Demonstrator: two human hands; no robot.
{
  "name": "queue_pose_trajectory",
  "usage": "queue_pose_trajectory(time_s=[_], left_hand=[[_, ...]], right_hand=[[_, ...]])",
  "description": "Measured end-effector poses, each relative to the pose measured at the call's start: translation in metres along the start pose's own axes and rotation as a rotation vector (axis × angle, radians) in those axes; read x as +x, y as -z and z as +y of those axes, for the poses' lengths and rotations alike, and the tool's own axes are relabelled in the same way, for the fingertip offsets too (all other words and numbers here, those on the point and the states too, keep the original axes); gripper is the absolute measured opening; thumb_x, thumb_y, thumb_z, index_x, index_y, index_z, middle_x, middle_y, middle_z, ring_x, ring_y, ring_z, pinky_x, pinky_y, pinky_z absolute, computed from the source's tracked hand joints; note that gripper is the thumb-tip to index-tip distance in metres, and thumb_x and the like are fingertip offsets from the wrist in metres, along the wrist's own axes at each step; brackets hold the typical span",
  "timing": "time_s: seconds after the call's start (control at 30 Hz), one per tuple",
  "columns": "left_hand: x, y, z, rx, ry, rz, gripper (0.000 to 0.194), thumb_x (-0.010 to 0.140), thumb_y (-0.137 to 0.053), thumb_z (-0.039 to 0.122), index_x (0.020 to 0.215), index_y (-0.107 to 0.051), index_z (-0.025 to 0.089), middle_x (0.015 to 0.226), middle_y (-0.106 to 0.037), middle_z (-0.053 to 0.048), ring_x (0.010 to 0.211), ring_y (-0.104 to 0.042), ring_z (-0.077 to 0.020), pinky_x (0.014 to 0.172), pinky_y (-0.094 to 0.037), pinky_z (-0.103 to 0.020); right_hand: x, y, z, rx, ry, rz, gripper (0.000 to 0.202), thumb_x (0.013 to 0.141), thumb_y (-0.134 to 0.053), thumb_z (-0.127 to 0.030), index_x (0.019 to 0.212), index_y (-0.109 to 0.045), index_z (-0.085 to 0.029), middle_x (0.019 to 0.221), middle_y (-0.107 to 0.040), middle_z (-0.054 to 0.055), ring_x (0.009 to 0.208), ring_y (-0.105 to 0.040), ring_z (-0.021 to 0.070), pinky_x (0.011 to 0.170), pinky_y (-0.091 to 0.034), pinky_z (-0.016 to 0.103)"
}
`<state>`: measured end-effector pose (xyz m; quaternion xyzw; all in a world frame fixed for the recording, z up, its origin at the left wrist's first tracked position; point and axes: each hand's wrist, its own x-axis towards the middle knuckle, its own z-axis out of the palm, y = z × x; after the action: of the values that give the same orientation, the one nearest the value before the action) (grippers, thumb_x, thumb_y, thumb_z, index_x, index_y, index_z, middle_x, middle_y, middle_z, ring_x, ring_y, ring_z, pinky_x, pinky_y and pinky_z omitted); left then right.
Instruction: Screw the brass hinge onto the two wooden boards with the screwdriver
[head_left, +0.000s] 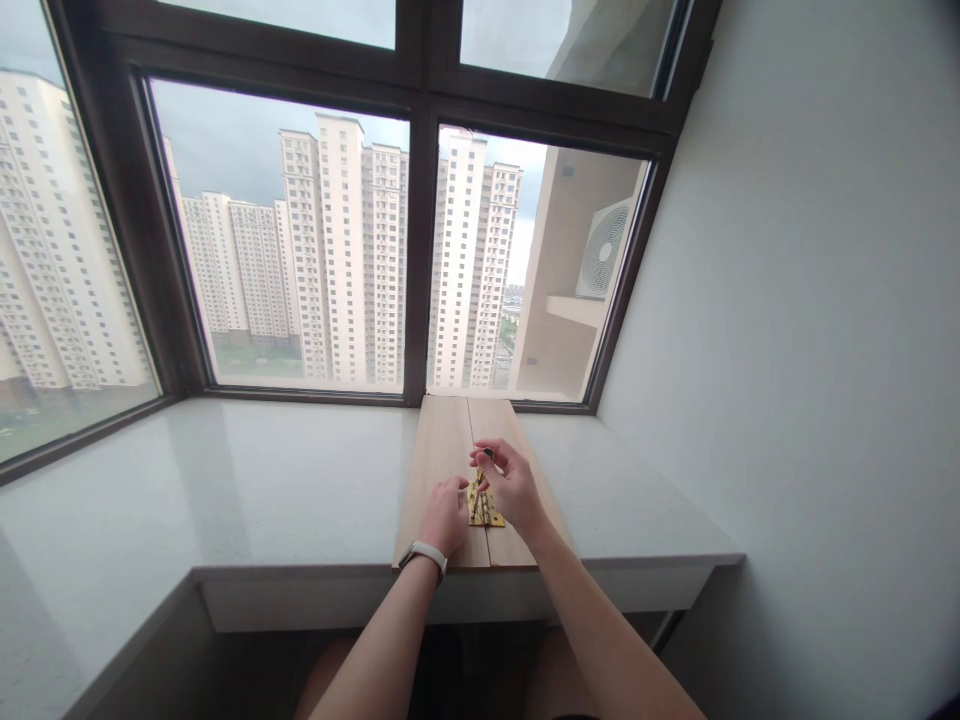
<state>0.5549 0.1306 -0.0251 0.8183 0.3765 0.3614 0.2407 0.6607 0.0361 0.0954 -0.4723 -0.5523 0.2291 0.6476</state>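
Two light wooden boards (442,440) lie side by side on the white sill, with a narrow seam between them. A gold hinge (495,517) rests across the seam near the front end. My right hand (510,482) is closed round the dark handle of a small screwdriver (481,478), whose shaft slants down to the hinge. At the hinge's left edge, my left hand (448,512) lies on the left board, fingers bent towards the hinge; whether they pinch anything is too small to tell.
The white sill (300,490) spreads to both sides of the boards, with its front edge close to my wrists. Dark window frames (421,250) stand behind, and a pale wall (810,300) rises on the right.
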Motion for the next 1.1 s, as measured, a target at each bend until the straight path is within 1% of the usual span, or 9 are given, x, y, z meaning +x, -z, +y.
queue_pose_trajectory(time_s=[0.1, 0.2, 0.3, 0.37, 0.43, 0.6, 0.77, 0.87, 1.1], left_hand=[[0.000, 0.001, 0.001, -0.005, 0.003, -0.008, 0.032, 0.091, -0.048, 0.008, 0.114, -0.068, 0.018, 0.114, -0.072, -0.012, 0.112, -0.062, -0.0236, 0.097, -0.045, -0.033], [0.000, 0.001, 0.001, -0.009, -0.004, -0.003, 0.032, 0.091, -0.048, 0.007, 0.114, -0.068, 0.018, 0.114, -0.072, -0.012, 0.111, -0.062, -0.0236, 0.097, -0.045, -0.033], [0.000, 0.000, 0.000, -0.008, -0.004, 0.001, 0.032, 0.091, -0.048, 0.007, 0.113, -0.068, 0.018, 0.115, -0.072, -0.012, 0.111, -0.062, -0.0234, 0.097, -0.045, -0.033], [0.000, 0.000, 0.000, -0.006, -0.003, -0.001, 0.032, 0.091, -0.049, 0.007, 0.113, -0.068, 0.018, 0.115, -0.072, -0.012, 0.111, -0.062, -0.0235, 0.098, -0.045, -0.033], [-0.001, 0.000, 0.000, -0.008, -0.001, -0.002, 0.031, 0.091, -0.050, 0.007, 0.114, -0.069, 0.018, 0.116, -0.072, -0.012, 0.112, -0.062, -0.0236, 0.098, -0.045, -0.034], [0.000, 0.001, 0.002, -0.010, -0.006, 0.002, 0.031, 0.092, -0.049, 0.008, 0.114, -0.069, 0.017, 0.115, -0.072, -0.013, 0.111, -0.062, -0.0241, 0.098, -0.045, -0.035], [0.000, 0.003, 0.004, -0.009, 0.016, -0.011, 0.033, 0.092, -0.048, 0.007, 0.116, -0.069, 0.017, 0.115, -0.072, -0.013, 0.111, -0.063, -0.0243, 0.097, -0.046, -0.034], [-0.001, 0.003, 0.004, -0.014, 0.007, -0.007, 0.033, 0.092, -0.048, 0.007, 0.115, -0.069, 0.018, 0.115, -0.072, -0.012, 0.111, -0.063, -0.0241, 0.096, -0.046, -0.034], [0.000, 0.002, 0.003, -0.019, -0.002, 0.000, 0.028, 0.094, -0.048, 0.010, 0.112, -0.068, 0.018, 0.114, -0.072, -0.012, 0.108, -0.063, -0.0243, 0.094, -0.045, -0.034]], right_hand=[[0.001, -0.001, 0.002, 0.022, -0.007, -0.005, 0.048, 0.094, -0.062, -0.066, 0.108, -0.074, -0.021, 0.101, -0.075, 0.011, 0.098, -0.073, 0.0267, 0.058, -0.062, 0.030], [0.001, 0.000, 0.004, 0.040, -0.013, -0.001, 0.048, 0.095, -0.060, -0.066, 0.108, -0.073, -0.022, 0.103, -0.075, 0.011, 0.099, -0.073, 0.0265, 0.059, -0.063, 0.031], [0.000, 0.001, 0.005, 0.018, -0.002, 0.035, 0.046, 0.089, -0.069, -0.066, 0.103, -0.070, -0.022, 0.106, -0.075, 0.012, 0.100, -0.073, 0.0282, 0.059, -0.064, 0.031], [0.000, 0.002, 0.005, 0.014, -0.003, 0.073, 0.047, 0.082, -0.078, -0.065, 0.099, -0.067, -0.022, 0.110, -0.075, 0.013, 0.097, -0.074, 0.0289, 0.055, -0.063, 0.031], [-0.001, 0.002, 0.004, 0.017, -0.006, 0.088, 0.049, 0.079, -0.081, -0.065, 0.096, -0.064, -0.022, 0.111, -0.074, 0.013, 0.094, -0.075, 0.0287, 0.052, -0.062, 0.031], [-0.002, 0.001, -0.001, -0.001, 0.001, 0.040, 0.046, 0.088, -0.071, -0.065, 0.104, -0.068, -0.022, 0.102, -0.074, 0.011, 0.093, -0.074, 0.0270, 0.055, -0.061, 0.030], [-0.001, 0.000, 0.000, 0.042, -0.020, 0.018, 0.051, 0.094, -0.059, -0.069, 0.106, -0.073, -0.022, 0.100, -0.075, 0.011, 0.097, -0.072, 0.0263, 0.059, -0.061, 0.030], [-0.001, 0.000, 0.000, 0.030, -0.008, 0.021, 0.047, 0.092, -0.063, -0.067, 0.104, -0.072, -0.022, 0.103, -0.075, 0.011, 0.099, -0.072, 0.0272, 0.059, -0.062, 0.030], [-0.002, -0.001, -0.008, 0.022, -0.020, 0.011, 0.044, 0.082, -0.080, -0.061, 0.096, -0.068, -0.021, 0.102, -0.074, 0.012, 0.098, -0.073, 0.0299, 0.059, -0.065, 0.034]])
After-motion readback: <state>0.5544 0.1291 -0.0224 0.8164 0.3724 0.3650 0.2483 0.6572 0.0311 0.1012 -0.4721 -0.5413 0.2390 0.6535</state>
